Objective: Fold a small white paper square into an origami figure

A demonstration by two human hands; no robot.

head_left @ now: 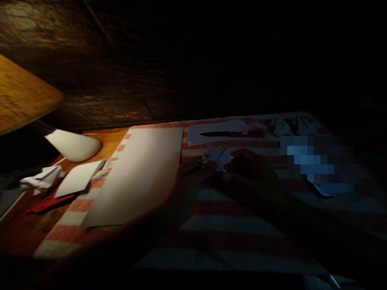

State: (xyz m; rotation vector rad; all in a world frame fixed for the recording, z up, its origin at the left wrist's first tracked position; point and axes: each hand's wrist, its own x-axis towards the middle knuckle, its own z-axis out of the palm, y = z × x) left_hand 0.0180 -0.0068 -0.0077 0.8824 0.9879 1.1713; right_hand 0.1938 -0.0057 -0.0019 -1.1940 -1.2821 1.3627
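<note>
In dim light, my left hand [184, 189] and my right hand [250, 169] meet over a small folded white paper piece [218, 156] on a red-and-white striped cloth [229, 229]. Both hands pinch the folded paper, left fingers at its left edge, right fingers at its right side. A large plain white sheet [142, 173] lies just left of my left hand. Beyond the folded piece lies a dark knife [222, 133] on a smaller white paper [217, 132].
A lamp with a white base [74, 145] and wooden shade [21, 96] stands at left. Crumpled paper [42, 178], a white card [79, 177] and a red strip [50, 202] lie on the wooden table. Folded paper figures [290, 125] sit at the far right.
</note>
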